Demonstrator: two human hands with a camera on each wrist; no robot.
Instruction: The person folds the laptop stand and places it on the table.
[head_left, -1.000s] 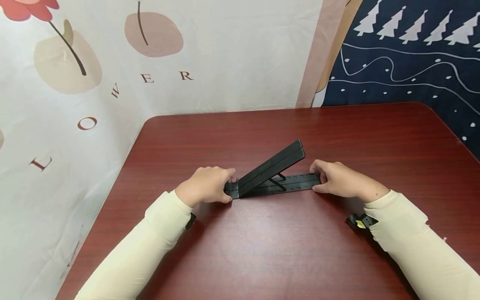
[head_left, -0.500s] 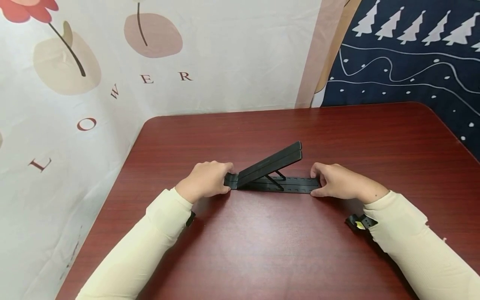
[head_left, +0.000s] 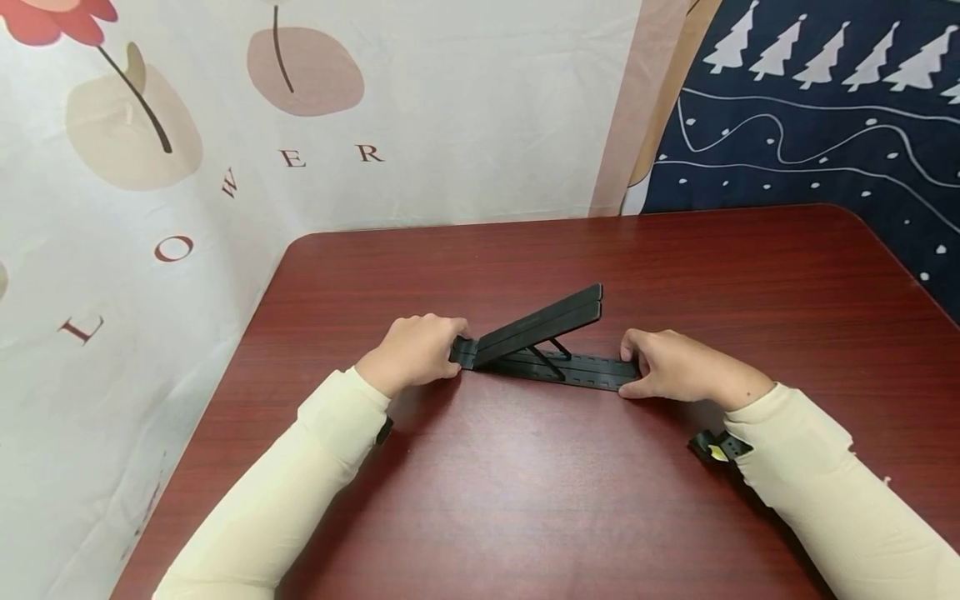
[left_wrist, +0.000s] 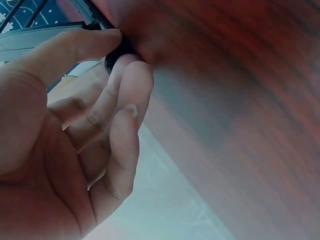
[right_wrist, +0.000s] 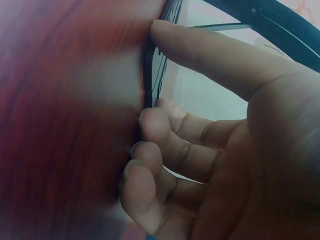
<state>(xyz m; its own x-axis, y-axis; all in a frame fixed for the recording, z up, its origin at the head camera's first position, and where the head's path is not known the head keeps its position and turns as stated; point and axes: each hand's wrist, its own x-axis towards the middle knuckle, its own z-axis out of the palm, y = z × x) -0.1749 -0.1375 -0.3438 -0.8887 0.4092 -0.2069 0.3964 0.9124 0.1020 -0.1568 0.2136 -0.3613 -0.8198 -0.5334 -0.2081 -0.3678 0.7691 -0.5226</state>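
Observation:
A black folding laptop stand (head_left: 542, 326) rests on the table between both hands, its upper panel propped at a slant on two thin struts over a long slotted base (head_left: 600, 372). My left hand (head_left: 415, 354) grips the hinged end, thumb on the near edge and fingers at the far edge. At the opposite end, my right hand (head_left: 686, 367) holds the base by its two edges. In the left wrist view, the thumb and index finger pinch the dark end piece (left_wrist: 116, 56). The right wrist view has the thumb and fingertips along the base's end (right_wrist: 156, 75).
The reddish-brown wooden table (head_left: 525, 492) has rounded far corners. Behind it hangs a white cloth (head_left: 480, 108) with printed letters, and a navy cloth (head_left: 810, 142) with white trees is at the right. A dark strap device (head_left: 716, 447) is on the right wrist.
The stand has turned on the table: its left end slid away from me with my left hand, while its right end came slightly nearer with my right hand. Both grips stayed.

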